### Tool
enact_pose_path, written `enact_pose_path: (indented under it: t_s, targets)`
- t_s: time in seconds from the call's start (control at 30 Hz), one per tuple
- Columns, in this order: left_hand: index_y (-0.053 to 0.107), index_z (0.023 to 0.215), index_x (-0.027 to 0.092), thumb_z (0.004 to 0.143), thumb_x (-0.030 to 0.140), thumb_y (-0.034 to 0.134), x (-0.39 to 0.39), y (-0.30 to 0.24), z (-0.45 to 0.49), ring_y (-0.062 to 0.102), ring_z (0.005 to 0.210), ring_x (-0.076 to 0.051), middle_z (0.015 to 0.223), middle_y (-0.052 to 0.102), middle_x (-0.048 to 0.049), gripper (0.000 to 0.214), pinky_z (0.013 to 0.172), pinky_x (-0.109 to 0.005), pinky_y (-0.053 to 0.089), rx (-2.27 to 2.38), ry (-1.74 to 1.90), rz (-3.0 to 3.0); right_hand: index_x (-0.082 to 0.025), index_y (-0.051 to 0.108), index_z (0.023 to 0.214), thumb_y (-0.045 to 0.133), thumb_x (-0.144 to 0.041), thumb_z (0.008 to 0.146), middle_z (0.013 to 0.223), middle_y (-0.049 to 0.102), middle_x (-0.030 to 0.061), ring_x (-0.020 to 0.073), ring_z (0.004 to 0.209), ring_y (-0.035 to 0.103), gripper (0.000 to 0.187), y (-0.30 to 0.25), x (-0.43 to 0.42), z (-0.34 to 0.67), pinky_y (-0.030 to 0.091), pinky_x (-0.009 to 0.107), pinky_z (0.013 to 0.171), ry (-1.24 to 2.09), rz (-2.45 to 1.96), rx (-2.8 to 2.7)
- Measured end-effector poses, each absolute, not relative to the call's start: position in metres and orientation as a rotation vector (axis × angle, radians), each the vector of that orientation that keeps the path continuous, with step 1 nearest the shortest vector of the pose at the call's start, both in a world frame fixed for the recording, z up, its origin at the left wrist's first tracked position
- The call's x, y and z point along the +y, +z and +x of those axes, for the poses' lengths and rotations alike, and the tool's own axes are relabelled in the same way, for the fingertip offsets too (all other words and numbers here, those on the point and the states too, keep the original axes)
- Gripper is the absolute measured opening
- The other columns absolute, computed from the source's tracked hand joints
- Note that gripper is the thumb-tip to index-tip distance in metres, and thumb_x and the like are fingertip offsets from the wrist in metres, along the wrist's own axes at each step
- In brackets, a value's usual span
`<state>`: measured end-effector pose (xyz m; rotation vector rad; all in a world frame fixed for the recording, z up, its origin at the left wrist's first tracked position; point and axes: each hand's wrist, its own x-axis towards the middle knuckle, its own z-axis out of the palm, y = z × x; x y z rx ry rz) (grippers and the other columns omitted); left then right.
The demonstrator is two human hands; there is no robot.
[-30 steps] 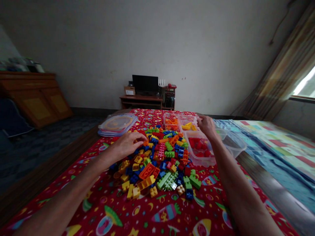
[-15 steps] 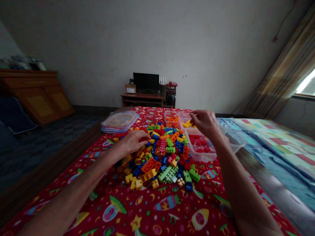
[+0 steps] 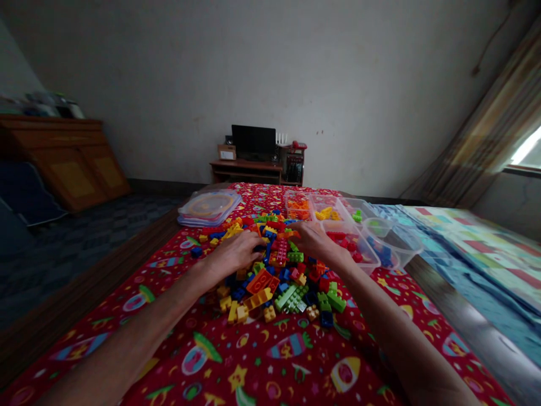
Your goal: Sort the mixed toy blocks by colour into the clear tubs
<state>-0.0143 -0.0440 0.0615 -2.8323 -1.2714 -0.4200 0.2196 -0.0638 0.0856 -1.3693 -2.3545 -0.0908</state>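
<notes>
A heap of mixed toy building bricks [image 3: 291, 290] lies on the red patterned cloth [image 3: 249, 355]. Into its left side reaches my left hand [image 3: 239, 252], fingers curled down among yellow and blue bricks; what they hold is hidden. My right hand [image 3: 315, 241] is over the heap's right side, fingers stretched leftward and apart, beside an orange brick [image 3: 288, 234] and a green brick [image 3: 295, 256]. Right of the heap, clear plastic boxes hold sorted bricks: orange bricks [image 3: 298, 211], yellow bricks [image 3: 327, 213], red bricks [image 3: 344, 242], green bricks [image 3: 357, 215] and blue bricks [image 3: 382, 252].
Stacked clear lids [image 3: 209, 207] rest at the far left of the cloth. A loose blue brick [image 3: 196, 252] sits left of the heap. Beyond the right table edge is a bed with a patchwork cover [image 3: 473, 231]. A monitor [image 3: 253, 142] stands on a desk by the wall.
My right hand has moved left from above the yellow bricks' box to the heap, uncovering the boxes at right. The left hand has shifted slightly right and down. A blue brick now shows left of the heap.
</notes>
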Motion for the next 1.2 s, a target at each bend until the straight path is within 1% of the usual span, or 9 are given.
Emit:
enact_pose_path:
  t_s: [0.07, 0.17, 0.3, 0.43, 0.57, 0.73, 0.83, 1.0, 1.2]
  targets:
    - [0.071, 0.103, 0.022, 0.081, 0.023, 0.062, -0.042, 0.063, -0.014, 0.063, 0.097, -0.022, 0.099, 0.070, -0.0068, 0.024, 0.088, -0.031, 0.047, -1.283, -0.448, -2.821, -0.014, 0.063, 0.119, 0.050, -0.006, 0.081, 0.105, 0.069, 0.0123, 0.0179, 0.092, 0.061, 0.041, 0.083, -0.062, 0.220, 0.042, 0.027, 0.078, -0.058, -1.327, -2.374]
    - [0.073, 0.097, 0.020, 0.080, 0.014, 0.056, -0.040, 0.070, -0.016, 0.064, 0.091, -0.021, 0.095, 0.072, -0.0057, 0.025, 0.085, -0.030, 0.048, -1.321, -0.506, -2.827, -0.014, 0.063, 0.122, 0.046, -0.001, 0.076, 0.095, 0.071, 0.0111, 0.0177, 0.084, 0.062, 0.051, 0.088, -0.059, 0.225, 0.043, 0.026, 0.073, -0.051, -1.427, -2.345]
    - [0.072, 0.094, 0.019, 0.079, 0.016, 0.056, -0.040, 0.080, -0.018, 0.065, 0.085, -0.019, 0.089, 0.072, -0.0039, 0.022, 0.082, -0.029, 0.049, -1.380, -0.636, -2.805, -0.016, 0.064, 0.120, 0.044, -0.004, 0.079, 0.102, 0.070, 0.0126, 0.0195, 0.089, 0.063, 0.047, 0.090, -0.054, 0.233, 0.044, 0.026, 0.073, -0.094, -1.590, -2.373]
    - [0.073, 0.095, 0.020, 0.077, 0.018, 0.059, -0.041, 0.079, -0.017, 0.065, 0.079, -0.018, 0.084, 0.072, -0.0027, 0.023, 0.078, -0.027, 0.048, -1.389, -0.637, -2.828, -0.016, 0.065, 0.116, 0.045, -0.004, 0.079, 0.105, 0.069, 0.0114, 0.0180, 0.093, 0.062, 0.044, 0.082, -0.049, 0.235, 0.043, 0.024, 0.075, -0.060, -1.634, -2.547]
    - [0.073, 0.096, 0.019, 0.077, 0.017, 0.059, -0.043, 0.076, -0.013, 0.064, 0.077, -0.017, 0.086, 0.072, -0.0037, 0.024, 0.078, -0.026, 0.048, -1.376, -0.622, -2.869, -0.014, 0.068, 0.108, 0.049, -0.011, 0.083, 0.099, 0.069, 0.0108, 0.0162, 0.086, 0.059, 0.032, 0.079, -0.051, 0.234, 0.040, 0.024, 0.072, -0.059, -1.570, -2.563]
    - [0.073, 0.091, 0.020, 0.082, 0.022, 0.054, -0.043, 0.077, -0.014, 0.065, 0.083, -0.019, 0.089, 0.073, -0.0043, 0.021, 0.081, -0.028, 0.049, -1.280, -0.727, -2.886, -0.010, 0.068, 0.085, 0.042, -0.003, 0.080, 0.074, 0.064, 0.0079, 0.0106, 0.059, 0.044, 0.028, 0.077, -0.046, 0.236, 0.029, 0.025, 0.057, -0.128, -1.577, -2.451]
    - [0.072, 0.086, 0.018, 0.084, 0.023, 0.050, -0.039, 0.076, -0.017, 0.065, 0.083, -0.020, 0.088, 0.072, -0.0055, 0.022, 0.083, -0.031, 0.049, -1.217, -0.803, -2.855, -0.009, 0.068, 0.085, 0.039, 0.001, 0.077, 0.069, 0.061, 0.0067, 0.0096, 0.055, 0.037, 0.032, 0.073, -0.038, 0.240, 0.026, 0.026, 0.055, -0.173, -1.524, -2.390]
    - [0.070, 0.084, 0.018, 0.084, 0.024, 0.046, -0.027, 0.070, -0.027, 0.064, 0.091, -0.022, 0.092, 0.071, -0.0076, 0.025, 0.089, -0.036, 0.050, -1.162, -0.908, -2.733, -0.009, 0.067, 0.098, 0.036, 0.004, 0.073, 0.078, 0.065, 0.0100, 0.0115, 0.060, 0.044, 0.041, 0.066, -0.031, 0.245, 0.031, 0.026, 0.059, -0.218, -1.456, -2.328]
    - [0.069, 0.101, 0.014, 0.086, 0.032, 0.043, -0.016, 0.055, -0.037, 0.060, 0.109, -0.027, 0.114, 0.066, -0.0138, 0.035, 0.101, -0.042, 0.045, -1.299, -0.950, -2.598, -0.011, 0.070, 0.097, 0.042, -0.003, 0.077, 0.076, 0.067, 0.0083, 0.0127, 0.062, 0.050, 0.035, 0.084, -0.040, 0.257, 0.034, 0.025, 0.060, -0.120, -1.497, -2.212]
